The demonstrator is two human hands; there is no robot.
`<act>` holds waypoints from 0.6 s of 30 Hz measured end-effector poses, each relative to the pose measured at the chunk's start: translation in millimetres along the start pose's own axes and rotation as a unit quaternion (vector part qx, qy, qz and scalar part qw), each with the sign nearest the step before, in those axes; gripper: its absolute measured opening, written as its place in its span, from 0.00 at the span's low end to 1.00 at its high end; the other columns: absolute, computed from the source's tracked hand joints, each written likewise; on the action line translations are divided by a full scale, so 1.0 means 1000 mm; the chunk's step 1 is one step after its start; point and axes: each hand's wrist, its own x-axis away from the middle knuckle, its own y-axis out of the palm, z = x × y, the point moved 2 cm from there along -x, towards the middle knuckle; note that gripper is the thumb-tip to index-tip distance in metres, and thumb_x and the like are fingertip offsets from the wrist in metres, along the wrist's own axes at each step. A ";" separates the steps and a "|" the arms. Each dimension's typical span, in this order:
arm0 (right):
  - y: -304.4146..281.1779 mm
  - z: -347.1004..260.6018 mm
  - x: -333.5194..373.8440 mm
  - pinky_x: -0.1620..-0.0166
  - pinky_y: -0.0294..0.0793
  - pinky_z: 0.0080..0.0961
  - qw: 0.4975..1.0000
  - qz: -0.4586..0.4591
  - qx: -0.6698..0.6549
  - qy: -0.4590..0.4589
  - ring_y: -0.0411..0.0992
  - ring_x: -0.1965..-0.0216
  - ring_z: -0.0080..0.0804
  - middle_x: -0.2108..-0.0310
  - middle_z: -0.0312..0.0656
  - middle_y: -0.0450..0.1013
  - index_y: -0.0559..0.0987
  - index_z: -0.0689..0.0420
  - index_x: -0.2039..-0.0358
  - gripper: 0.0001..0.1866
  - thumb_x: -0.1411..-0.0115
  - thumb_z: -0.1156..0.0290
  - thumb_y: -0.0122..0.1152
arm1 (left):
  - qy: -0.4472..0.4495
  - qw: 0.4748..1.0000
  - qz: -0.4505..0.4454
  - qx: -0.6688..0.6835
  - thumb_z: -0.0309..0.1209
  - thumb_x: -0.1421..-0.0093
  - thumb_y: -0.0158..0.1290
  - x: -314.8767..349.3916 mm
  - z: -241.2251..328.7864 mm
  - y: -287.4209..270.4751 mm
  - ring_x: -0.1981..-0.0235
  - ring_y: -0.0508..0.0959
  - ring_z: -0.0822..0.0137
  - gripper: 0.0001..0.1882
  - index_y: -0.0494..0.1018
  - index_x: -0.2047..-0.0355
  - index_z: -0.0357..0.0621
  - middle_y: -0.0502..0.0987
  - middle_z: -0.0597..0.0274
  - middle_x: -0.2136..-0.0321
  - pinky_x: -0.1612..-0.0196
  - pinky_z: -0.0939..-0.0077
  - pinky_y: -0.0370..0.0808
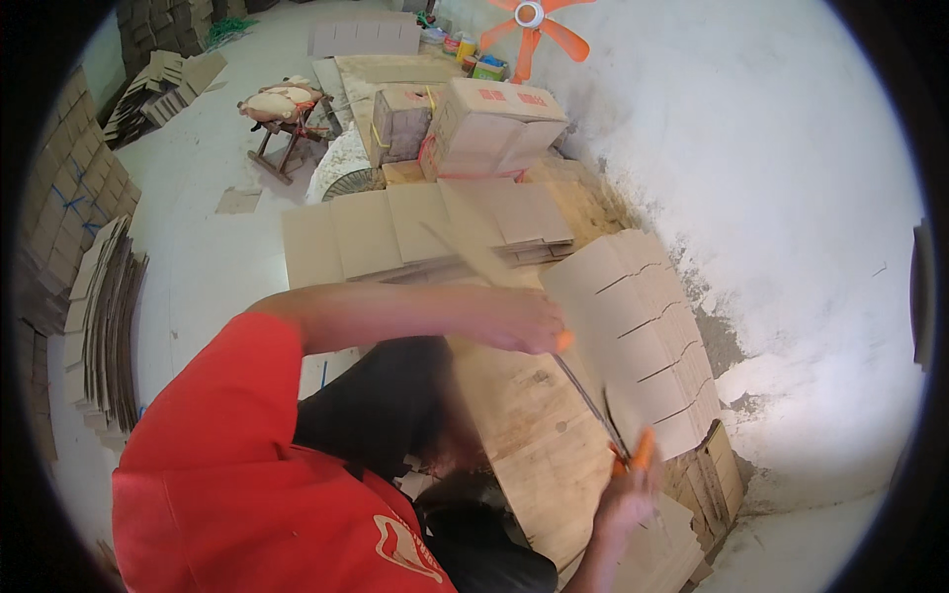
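My left hand (529, 321) reaches across to the right with its fingers closed, and an orange cover shows at a fingertip. A pale cardboard strip (465, 253), blurred by motion, sticks out behind that hand and appears held in it. My right hand (630, 497) is lower right, with orange pieces at its fingers. It pinches the lower end of a thin dark strip (590, 403), seen edge-on, which runs up toward my left hand. Its exact kind is unclear. Close beside both hands lies a fanned stack of slotted cardboard sheets (633, 336).
A wooden board (534, 435) forms the work surface. Beyond my left arm lies a row of cardboard pieces (395, 227), with a large carton (494, 124) behind. The white wall (791, 247) bounds the right, with an orange fan (530, 18). Cardboard stacks (104, 326) stand on the left.
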 end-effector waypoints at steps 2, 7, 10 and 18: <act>-0.020 0.037 0.032 0.53 0.73 0.37 0.993 0.071 0.022 0.089 0.72 0.52 0.49 0.52 0.52 0.73 0.73 0.59 0.47 0.27 0.48 0.74 0.70 | -0.050 0.988 0.129 -0.069 0.31 0.44 0.49 0.051 0.004 -0.025 0.62 0.75 0.58 0.17 0.72 0.54 0.42 0.75 0.57 0.68 0.61 0.66 0.76; -0.045 0.109 0.123 0.45 0.68 0.53 0.941 0.016 0.213 0.261 0.68 0.47 0.58 0.47 0.54 0.70 0.68 0.65 0.41 0.45 0.44 0.36 0.57 | -0.211 0.909 0.198 -0.300 0.33 0.50 0.53 0.144 -0.048 -0.004 0.58 0.74 0.63 0.26 0.70 0.50 0.40 0.74 0.62 0.61 0.58 0.70 0.75; -0.030 0.173 0.252 0.54 0.74 0.52 0.890 0.020 0.432 0.144 0.73 0.55 0.59 0.53 0.60 0.72 0.70 0.66 0.43 0.47 0.46 0.33 0.57 | -0.355 0.891 0.066 -0.275 0.36 0.52 0.58 0.146 -0.097 0.020 0.53 0.72 0.61 0.31 0.69 0.48 0.37 0.74 0.58 0.57 0.52 0.64 0.72; -0.021 0.190 0.295 0.37 0.59 0.48 0.718 -0.390 0.188 0.545 0.61 0.38 0.54 0.39 0.58 0.62 0.64 0.66 0.39 0.62 0.58 0.22 0.54 | -0.386 0.915 -0.007 -0.115 0.46 0.47 0.60 0.134 -0.107 0.071 0.50 0.72 0.55 0.32 0.67 0.50 0.36 0.76 0.51 0.57 0.52 0.54 0.66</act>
